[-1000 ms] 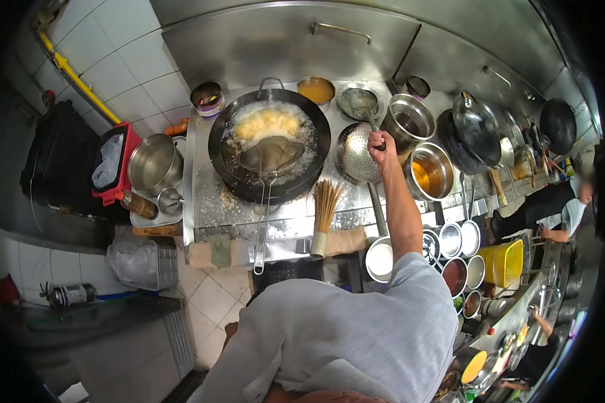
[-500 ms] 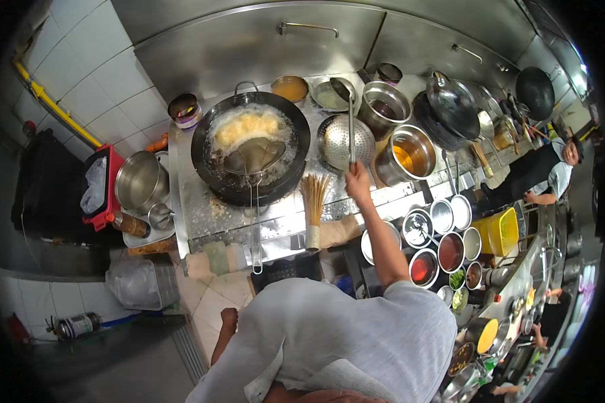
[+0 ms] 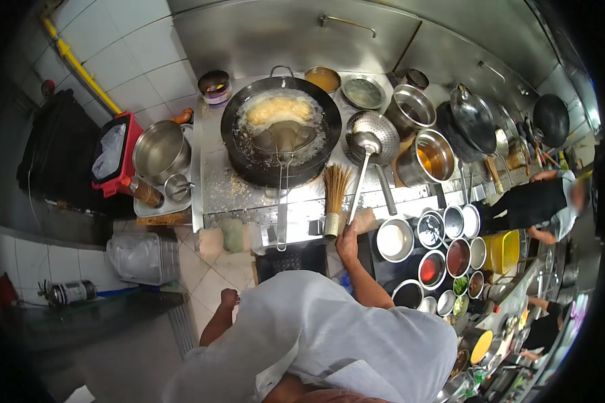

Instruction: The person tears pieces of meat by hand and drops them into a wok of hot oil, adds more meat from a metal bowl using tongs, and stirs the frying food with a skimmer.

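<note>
My right hand (image 3: pixel 347 243) is wrapped around the end of the long handle of a ladle (image 3: pixel 361 178). The ladle's bowl rests in a perforated skimmer (image 3: pixel 386 138), whose own handle points toward the front edge. Just left of this hand stands a bamboo wok brush (image 3: pixel 335 188). Beside my body hangs my left hand (image 3: pixel 230 297), curled closed with nothing visible in it, apart from the stove. In the black wok (image 3: pixel 234 151), pale golden food (image 3: pixel 275 109) fries in bubbling oil. A long-handled strainer (image 3: pixel 286 136) leans in the wok, touched by neither hand.
Metal pots (image 3: pixel 411 107) and stacked woks (image 3: pixel 474 124) line the stove's right side. Several seasoning bowls (image 3: pixel 395 240) stand at my right. A red-rimmed bin (image 3: pixel 136 141) and a steel bowl (image 3: pixel 161 151) are at left. Co-workers (image 3: pixel 524 205) stand farther right.
My right hand has drawn back toward me with the ladle, whose bowl has come down from the back pan onto the skimmer. The view has shifted; my left hand stays closed.
</note>
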`<state>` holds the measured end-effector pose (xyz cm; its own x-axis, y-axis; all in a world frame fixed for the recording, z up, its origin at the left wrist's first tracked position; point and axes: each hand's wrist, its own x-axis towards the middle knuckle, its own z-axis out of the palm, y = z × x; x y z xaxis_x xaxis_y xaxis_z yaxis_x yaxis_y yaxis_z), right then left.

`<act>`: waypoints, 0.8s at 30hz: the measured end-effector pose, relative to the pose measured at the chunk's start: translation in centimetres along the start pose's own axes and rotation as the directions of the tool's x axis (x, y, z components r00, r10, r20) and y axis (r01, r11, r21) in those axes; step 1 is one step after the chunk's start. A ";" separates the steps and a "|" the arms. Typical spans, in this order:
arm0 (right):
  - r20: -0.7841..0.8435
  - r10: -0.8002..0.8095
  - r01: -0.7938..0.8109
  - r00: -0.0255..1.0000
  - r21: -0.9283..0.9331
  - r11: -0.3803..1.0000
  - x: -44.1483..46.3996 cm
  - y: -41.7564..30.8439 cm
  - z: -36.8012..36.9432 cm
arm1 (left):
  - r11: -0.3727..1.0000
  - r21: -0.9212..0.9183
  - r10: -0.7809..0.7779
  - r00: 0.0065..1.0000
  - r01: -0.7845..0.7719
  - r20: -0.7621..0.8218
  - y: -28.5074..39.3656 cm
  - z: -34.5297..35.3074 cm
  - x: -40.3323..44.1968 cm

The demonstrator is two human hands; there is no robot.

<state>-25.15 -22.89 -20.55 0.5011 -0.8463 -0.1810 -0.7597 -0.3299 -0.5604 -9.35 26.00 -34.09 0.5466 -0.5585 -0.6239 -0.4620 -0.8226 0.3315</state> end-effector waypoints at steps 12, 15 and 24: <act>0.257 -0.104 -0.092 0.961 0.650 0.754 -1.1 -17.2 -9.3 | 0.975 0.174 0.112 0.982 -0.138 0.151 -0.3 -0.2 -0.5; 0.562 -0.117 -0.452 0.819 0.757 0.473 -3.0 -24.4 -11.9 | 0.941 0.261 0.178 0.970 -0.217 0.164 -0.4 0.1 -0.6; 0.756 -0.134 -0.576 0.641 0.589 0.566 -3.0 -26.7 -6.1 | 0.996 -0.067 0.064 0.998 -0.065 -0.025 0.9 0.3 0.4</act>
<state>-8.92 -14.08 -0.14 0.7363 -0.1824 -0.6516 -0.4744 0.5475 -0.6893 -9.72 25.00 -34.23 0.5334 -0.6124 -0.5835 -0.4491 -0.7896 0.4181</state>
